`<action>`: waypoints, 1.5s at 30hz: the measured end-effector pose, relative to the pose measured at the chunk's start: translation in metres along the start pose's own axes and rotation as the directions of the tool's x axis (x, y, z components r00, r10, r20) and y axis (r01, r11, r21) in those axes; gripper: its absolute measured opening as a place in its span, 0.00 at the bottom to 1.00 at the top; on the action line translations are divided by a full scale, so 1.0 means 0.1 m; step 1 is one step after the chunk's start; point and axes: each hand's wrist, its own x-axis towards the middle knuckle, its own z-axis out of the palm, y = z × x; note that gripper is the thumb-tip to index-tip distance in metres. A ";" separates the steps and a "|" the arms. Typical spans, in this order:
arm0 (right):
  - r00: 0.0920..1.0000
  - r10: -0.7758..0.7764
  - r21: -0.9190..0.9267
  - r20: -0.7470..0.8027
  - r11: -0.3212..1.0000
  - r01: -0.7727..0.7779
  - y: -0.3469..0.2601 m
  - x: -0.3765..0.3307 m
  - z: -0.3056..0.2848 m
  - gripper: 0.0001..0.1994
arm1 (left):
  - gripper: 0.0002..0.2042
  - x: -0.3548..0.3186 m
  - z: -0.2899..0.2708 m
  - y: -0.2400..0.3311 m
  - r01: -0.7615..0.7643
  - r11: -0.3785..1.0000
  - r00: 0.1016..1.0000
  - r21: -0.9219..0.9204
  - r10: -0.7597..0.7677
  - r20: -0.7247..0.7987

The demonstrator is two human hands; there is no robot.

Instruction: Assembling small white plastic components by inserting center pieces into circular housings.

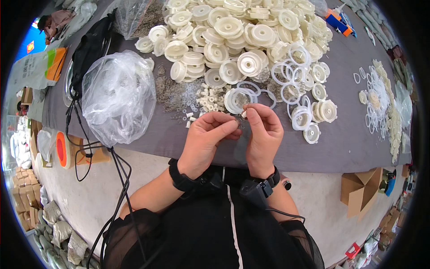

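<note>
My left hand point(207, 140) and my right hand point(263, 134) meet at the near edge of the grey table point(345, 148), fingertips pinched together on a small white plastic piece point(244, 114) with a thin metal spring ring at it. Just beyond my fingers lie small white spacers point(210, 99) and a scatter of tiny metal rings point(172, 92). A large heap of cream plastic discs point(233, 31) fills the table's middle. White plastic rings point(286, 71) lie to the right of the heap.
A crumpled clear plastic bag point(118, 96) sits at the left, black cables point(85, 148) hanging off the edge. More white rings and parts point(380, 103) lie far right. An open cardboard box point(360, 190) stands on the floor at right, stacked boxes point(24, 197) at left.
</note>
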 end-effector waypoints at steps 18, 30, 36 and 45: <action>0.997 0.001 0.044 0.083 0.999 -0.005 0.08 -0.06 -0.20 0.05 | 0.05 -0.04 0.11 0.08 -0.257 0.878 0.963 0.403 0.266 0.036; 0.859 0.355 0.216 0.369 0.866 -0.451 0.04 -0.03 -0.29 0.10 | 0.04 0.01 -0.04 0.15 -0.185 0.934 0.983 0.305 0.176 0.057; 0.721 0.503 0.228 0.477 0.722 -0.654 0.06 0.03 -0.35 0.12 | 0.05 0.04 -0.04 0.30 -0.256 0.777 0.967 0.575 0.196 0.166; 0.771 0.462 0.177 0.439 0.797 -0.578 0.10 0.03 -0.32 0.13 | 0.18 0.53 -0.44 0.88 -0.163 -0.307 0.773 0.938 0.550 0.315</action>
